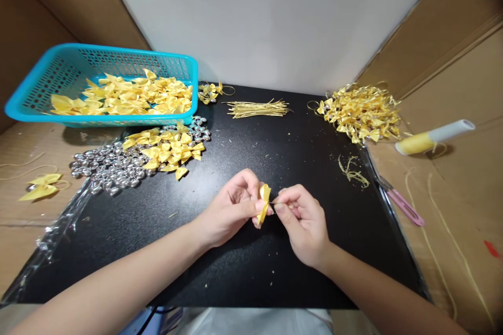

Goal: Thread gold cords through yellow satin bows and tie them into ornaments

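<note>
Fingers of the left hand (231,208): pinched on a yellow bow (264,194), which I see edge-on over the near middle of the counter (236,277), between both hands.
Right hand (305,222): thumb and finger drawn together on a thin strand (274,203) running toward the bow; whether it is knotted, I cannot tell.
Bow in work: part-made, as I judge it; what the fingers cover, I cannot see.
Tied pieces: a heap of tied bows (359,114) at the far right looks done to me; a small cluster (208,93) just right of the basket (118,120) and a looped bow (42,188) at the left look finished too.
Loose parts: I count plenty left, with bows (133,98) filling much of the basket at the far left, loose bows (175,151) among silver beads (112,168) nearer, and a bundle of gold ties (257,109) at the far middle.
Trimmings: cut ends (352,172) lie at the right, near the pink scissors (406,208).
</note>
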Action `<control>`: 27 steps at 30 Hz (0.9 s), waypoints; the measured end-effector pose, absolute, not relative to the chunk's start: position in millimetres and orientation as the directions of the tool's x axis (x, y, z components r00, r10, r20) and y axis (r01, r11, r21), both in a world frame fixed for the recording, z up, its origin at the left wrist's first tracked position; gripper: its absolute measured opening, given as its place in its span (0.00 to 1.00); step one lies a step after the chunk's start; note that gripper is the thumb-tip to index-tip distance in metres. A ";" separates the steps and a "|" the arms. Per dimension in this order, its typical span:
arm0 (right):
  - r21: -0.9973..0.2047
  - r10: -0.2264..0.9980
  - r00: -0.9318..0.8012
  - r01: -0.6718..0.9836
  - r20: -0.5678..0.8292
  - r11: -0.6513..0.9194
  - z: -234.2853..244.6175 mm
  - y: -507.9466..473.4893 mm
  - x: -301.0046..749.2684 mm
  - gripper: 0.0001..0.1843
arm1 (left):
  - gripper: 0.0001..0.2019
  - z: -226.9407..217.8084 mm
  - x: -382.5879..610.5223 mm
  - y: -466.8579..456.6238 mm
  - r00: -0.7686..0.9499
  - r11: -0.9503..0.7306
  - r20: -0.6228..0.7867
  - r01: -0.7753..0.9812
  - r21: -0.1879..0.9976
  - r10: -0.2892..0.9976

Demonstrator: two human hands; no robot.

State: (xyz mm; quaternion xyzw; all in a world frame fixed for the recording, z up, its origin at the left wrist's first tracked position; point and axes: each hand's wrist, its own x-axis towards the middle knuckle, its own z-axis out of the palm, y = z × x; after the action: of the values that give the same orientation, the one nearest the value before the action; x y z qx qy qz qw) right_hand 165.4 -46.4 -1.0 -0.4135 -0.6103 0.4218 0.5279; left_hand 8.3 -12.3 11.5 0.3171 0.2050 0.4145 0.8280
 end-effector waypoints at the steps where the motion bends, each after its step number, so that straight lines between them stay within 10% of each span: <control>1: -0.952 0.951 -0.098 0.060 0.294 0.300 -1.4 -46.3 165.2 0.04 | 0.13 10.8 8.5 -12.7 0.560 0.453 -0.093 -0.549 0.703 0.823; 27: -0.975 0.972 -0.096 0.034 0.216 0.220 -3.3 -42.5 165.1 0.07 | 0.09 9.3 12.1 -10.6 0.487 0.488 -0.235 -0.495 0.719 0.841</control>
State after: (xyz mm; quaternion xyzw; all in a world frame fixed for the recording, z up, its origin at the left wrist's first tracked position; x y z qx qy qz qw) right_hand 165.1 -42.5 -3.3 -0.4298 -0.5851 0.4533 0.5172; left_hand 12.1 -10.6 9.3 0.2938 0.2944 0.4120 0.8107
